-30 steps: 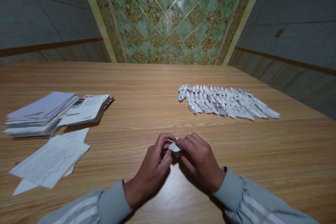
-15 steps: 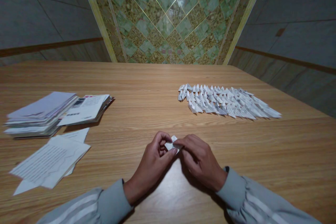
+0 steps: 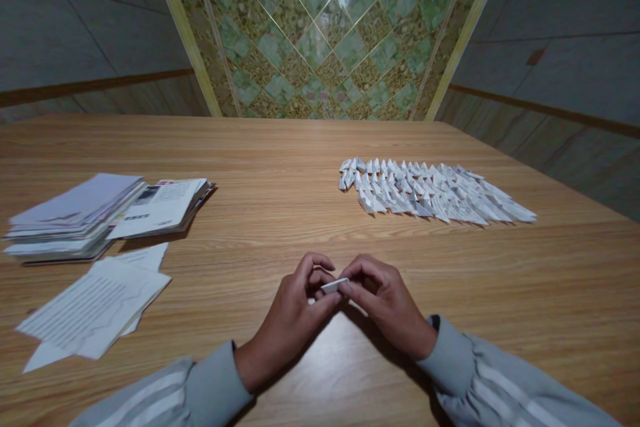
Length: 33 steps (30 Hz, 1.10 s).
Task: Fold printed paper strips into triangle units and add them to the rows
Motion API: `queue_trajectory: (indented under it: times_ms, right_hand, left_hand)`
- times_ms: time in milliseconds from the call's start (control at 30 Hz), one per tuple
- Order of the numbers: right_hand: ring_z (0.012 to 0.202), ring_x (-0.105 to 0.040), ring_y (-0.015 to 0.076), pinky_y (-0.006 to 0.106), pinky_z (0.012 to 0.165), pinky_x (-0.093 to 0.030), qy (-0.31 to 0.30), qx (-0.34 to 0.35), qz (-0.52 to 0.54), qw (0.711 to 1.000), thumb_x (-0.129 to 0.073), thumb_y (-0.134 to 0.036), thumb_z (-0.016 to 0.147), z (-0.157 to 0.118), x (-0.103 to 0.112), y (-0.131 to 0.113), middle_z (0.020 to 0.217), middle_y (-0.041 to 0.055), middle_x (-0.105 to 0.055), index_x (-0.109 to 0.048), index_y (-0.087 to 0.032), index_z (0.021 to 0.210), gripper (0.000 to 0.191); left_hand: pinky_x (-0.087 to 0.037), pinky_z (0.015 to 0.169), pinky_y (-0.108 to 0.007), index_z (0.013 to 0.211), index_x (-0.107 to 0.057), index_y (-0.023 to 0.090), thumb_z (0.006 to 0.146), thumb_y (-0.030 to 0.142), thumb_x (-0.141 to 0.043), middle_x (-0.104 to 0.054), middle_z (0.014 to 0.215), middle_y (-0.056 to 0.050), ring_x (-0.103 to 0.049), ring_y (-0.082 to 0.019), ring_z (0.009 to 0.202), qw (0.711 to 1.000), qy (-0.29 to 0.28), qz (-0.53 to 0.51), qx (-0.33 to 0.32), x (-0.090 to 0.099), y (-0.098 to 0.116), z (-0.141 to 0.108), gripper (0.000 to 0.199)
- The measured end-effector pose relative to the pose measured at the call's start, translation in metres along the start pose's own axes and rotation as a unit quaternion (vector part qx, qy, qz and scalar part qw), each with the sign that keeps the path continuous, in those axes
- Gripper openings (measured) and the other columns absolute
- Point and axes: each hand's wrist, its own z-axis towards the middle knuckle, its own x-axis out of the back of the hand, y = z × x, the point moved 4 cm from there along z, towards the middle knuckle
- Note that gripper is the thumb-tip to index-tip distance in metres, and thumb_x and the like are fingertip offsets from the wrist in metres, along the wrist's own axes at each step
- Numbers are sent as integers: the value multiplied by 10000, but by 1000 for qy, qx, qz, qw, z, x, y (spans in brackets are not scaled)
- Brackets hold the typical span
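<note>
Between my two hands is a small folded piece of white paper, seen nearly edge-on as a thin strip just above the table. My left hand pinches its left end, the thumb below and the fingers curled behind. The thumb and forefinger of my right hand grip its right end. Farther off to the right stand several rows of folded paper boats, packed closely together. The fingers hide part of the paper between them.
On the left of the wooden table lie a thick stack of papers, a smaller printed stack leaning against it, and a few loose lined sheets nearer me. A tiled wall rises behind the table.
The folded paper has turned from showing its diamond-shaped face to lying nearly edge-on. My right hand has rolled, its thumb now in front, and both hands still hold the paper.
</note>
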Motion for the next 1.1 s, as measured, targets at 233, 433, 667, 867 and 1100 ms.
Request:
queue_trajectory:
  times_ms: [233,433,667,867,1100]
  right_hand:
    - [695,-551,144,252,623,-420,-16,24,-23,999,-597,-313,909,-1,1,-4,740,8,-608,-620,-177,809,171]
    - [666,-516,135,244,590,-379,-37,23,-28,999,-570,-319,915,-2,3,-5,698,-12,-557,-582,-184,759,207]
    - [581,-450,115,233,545,-346,-48,-55,30,997,-579,-326,863,3,2,5,616,-42,-503,-526,-188,730,199]
    - [624,-465,120,242,578,-352,-65,-13,1,998,-555,-342,909,4,4,3,655,-34,-514,-545,-183,738,234]
    - [720,-538,145,258,643,-398,-80,47,-53,994,-565,-298,930,3,7,-4,765,2,-592,-595,-185,818,162]
  left_hand:
    - [-417,611,-240,723,-698,137,847,336,-671,-650,679,-20,-546,-150,658,1000,-7,-5,18,1,0,0,236]
    - [-381,574,-228,683,-675,138,862,349,-662,-587,628,1,-499,-128,617,999,-24,20,8,1,-3,-1,278]
    - [-466,648,-266,801,-701,139,874,330,-649,-685,733,-37,-603,-162,678,997,-5,-64,31,5,-4,5,210]
    - [-484,655,-282,783,-696,131,871,334,-671,-699,712,-46,-626,-167,663,996,-12,-85,33,8,-7,6,223]
    - [-451,643,-266,740,-696,148,885,327,-650,-685,708,-37,-610,-161,671,999,-10,42,-29,9,3,5,234]
